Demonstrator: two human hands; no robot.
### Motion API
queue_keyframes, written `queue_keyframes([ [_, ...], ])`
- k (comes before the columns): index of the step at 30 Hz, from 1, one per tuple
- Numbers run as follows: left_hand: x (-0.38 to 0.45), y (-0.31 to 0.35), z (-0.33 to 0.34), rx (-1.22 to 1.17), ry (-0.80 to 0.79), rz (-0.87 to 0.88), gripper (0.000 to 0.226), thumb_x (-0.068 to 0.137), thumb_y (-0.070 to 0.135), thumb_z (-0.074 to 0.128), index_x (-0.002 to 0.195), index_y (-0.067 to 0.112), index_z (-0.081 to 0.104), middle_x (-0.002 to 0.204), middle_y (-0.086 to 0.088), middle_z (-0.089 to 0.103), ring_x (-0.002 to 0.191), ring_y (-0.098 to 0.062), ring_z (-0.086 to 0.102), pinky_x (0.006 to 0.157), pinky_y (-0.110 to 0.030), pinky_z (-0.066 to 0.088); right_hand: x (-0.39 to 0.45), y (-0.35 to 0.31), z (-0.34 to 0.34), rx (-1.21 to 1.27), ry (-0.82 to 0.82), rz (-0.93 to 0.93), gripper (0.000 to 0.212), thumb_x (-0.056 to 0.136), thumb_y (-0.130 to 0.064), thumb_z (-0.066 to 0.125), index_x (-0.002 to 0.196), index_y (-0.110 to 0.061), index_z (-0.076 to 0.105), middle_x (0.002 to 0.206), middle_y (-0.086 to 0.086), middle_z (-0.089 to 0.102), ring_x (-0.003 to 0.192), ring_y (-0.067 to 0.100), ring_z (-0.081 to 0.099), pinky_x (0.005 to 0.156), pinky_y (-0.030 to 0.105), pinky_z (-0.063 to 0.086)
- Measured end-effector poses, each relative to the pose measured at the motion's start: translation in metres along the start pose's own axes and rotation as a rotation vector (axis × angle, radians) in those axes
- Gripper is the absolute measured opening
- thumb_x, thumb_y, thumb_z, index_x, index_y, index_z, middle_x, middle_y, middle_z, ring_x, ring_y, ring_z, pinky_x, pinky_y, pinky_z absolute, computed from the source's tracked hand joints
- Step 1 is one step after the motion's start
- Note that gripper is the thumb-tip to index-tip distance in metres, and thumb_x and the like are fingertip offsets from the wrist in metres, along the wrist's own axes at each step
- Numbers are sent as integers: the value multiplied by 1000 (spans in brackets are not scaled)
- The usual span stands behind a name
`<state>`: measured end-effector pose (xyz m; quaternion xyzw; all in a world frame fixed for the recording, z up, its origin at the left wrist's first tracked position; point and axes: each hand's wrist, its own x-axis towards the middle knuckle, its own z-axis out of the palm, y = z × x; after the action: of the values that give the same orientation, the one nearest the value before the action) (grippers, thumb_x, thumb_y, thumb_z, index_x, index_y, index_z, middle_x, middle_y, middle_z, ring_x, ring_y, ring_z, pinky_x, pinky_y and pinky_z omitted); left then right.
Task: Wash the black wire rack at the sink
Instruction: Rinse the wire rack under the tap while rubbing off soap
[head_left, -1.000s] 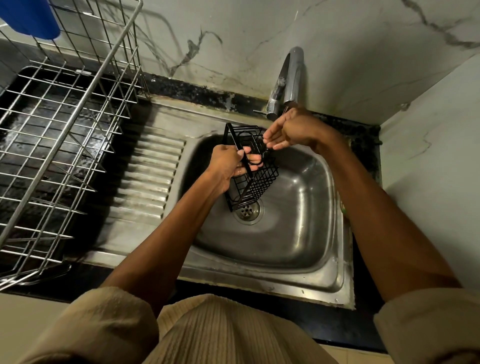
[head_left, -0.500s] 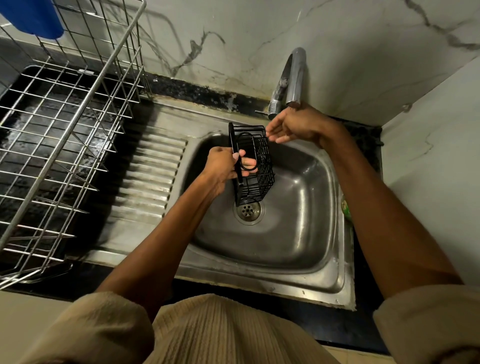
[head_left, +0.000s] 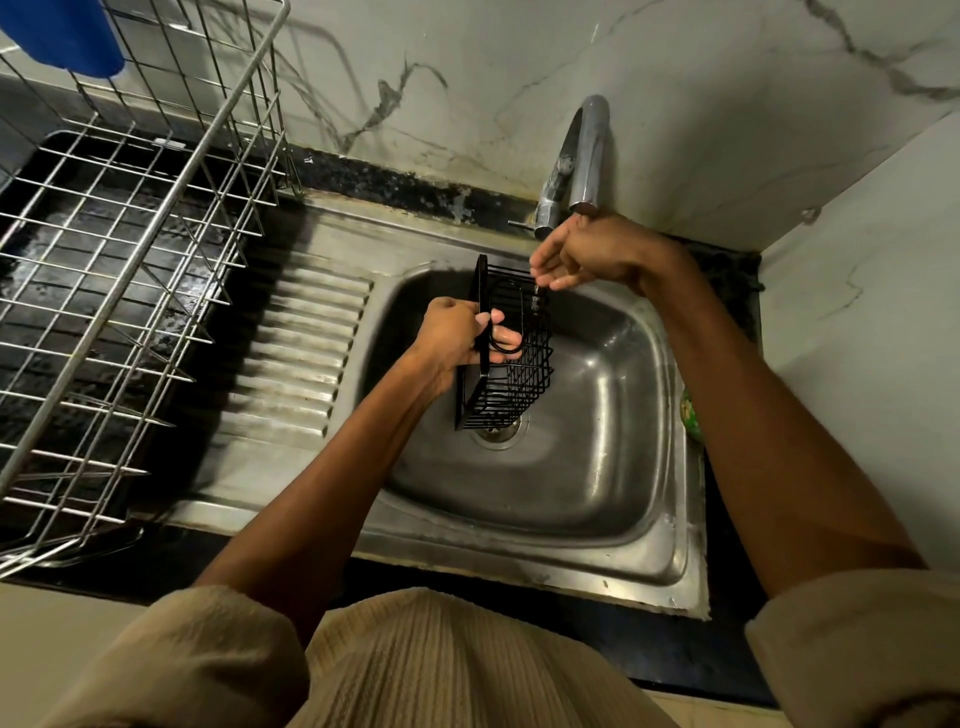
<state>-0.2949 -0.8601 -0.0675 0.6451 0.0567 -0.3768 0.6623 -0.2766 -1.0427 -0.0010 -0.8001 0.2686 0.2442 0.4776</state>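
Note:
My left hand (head_left: 457, 332) grips the black wire rack (head_left: 511, 364) by its flat back plate and holds it on end over the steel sink basin (head_left: 597, 415), right above the drain (head_left: 498, 434). The rack's wire basket side faces right. My right hand (head_left: 582, 254) hovers under the chrome faucet spout (head_left: 584, 156), its fingers loosely extended at the rack's top right corner. A thin trickle seems to fall there onto the rack.
A large silver wire dish rack (head_left: 130, 270) stands on the black counter at left, with a blue object (head_left: 67, 36) at its top. The ribbed drainboard (head_left: 296, 358) lies between it and the basin. A green item (head_left: 691, 410) sits at the basin's right rim.
My left hand has turned the rack from tilted to nearly upright. My right hand has let go of its top edge and its fingers have spread a little.

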Motion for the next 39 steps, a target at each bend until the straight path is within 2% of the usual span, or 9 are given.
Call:
queue_keyframes([
  [3,-1,0,0,25,-2,-2,33,106,-3,30,87,4,56,81,-22,66,57,-23,71,45,-23,52,8,2,3,14,48,-22,38,94,10,35,118,5,64,112,18,66,97,24,67,82,25,55],
  [10,1,3,-1,127,-59,5,35,104,-4,32,83,1,60,64,-11,65,65,-29,70,48,-29,56,7,5,3,68,0,-111,49,82,20,34,112,2,67,115,18,70,107,21,70,89,29,58],
  [15,5,2,1,134,-72,13,36,104,-4,32,82,1,60,60,-8,65,63,-29,68,66,-41,55,2,2,3,45,-5,-94,45,87,19,33,115,5,65,121,20,67,112,25,68,89,30,58],
  [20,2,1,2,80,-78,8,27,106,-1,34,99,-2,60,79,-19,70,67,-27,73,52,-25,56,-4,-1,-2,37,58,-25,36,96,11,35,124,15,57,127,30,61,112,33,64,80,28,55],
  [25,10,-1,3,-130,-99,-71,27,105,-1,31,108,-3,58,92,-23,76,86,-35,76,74,-36,63,-5,4,-6,19,87,-62,38,90,15,36,115,10,64,117,25,67,107,31,69,89,36,58],
  [29,15,2,6,-283,-131,-135,30,104,7,29,114,0,57,112,-27,70,108,-40,69,96,-43,57,-8,6,-7,101,38,-154,49,77,23,35,110,8,67,107,22,72,98,25,73,89,37,59],
  [33,21,4,6,-378,-165,-160,29,102,15,34,108,4,59,111,-23,69,102,-33,68,91,-41,55,-15,2,-7,147,-16,-160,50,74,24,33,110,12,65,106,24,72,96,29,74,85,36,61],
  [36,25,5,8,-531,-188,-159,23,92,14,43,103,2,60,107,-21,66,100,-33,65,103,-46,50,-19,0,-8,121,-109,-108,52,73,24,29,110,13,64,103,26,72,95,32,74,78,34,62],
  [39,25,7,13,-684,-206,-164,13,84,11,49,92,4,57,113,-23,61,111,-37,60,114,-51,41,-22,-2,-11,17,-167,-59,54,76,21,26,111,10,65,103,24,73,95,32,74,79,34,62],
])
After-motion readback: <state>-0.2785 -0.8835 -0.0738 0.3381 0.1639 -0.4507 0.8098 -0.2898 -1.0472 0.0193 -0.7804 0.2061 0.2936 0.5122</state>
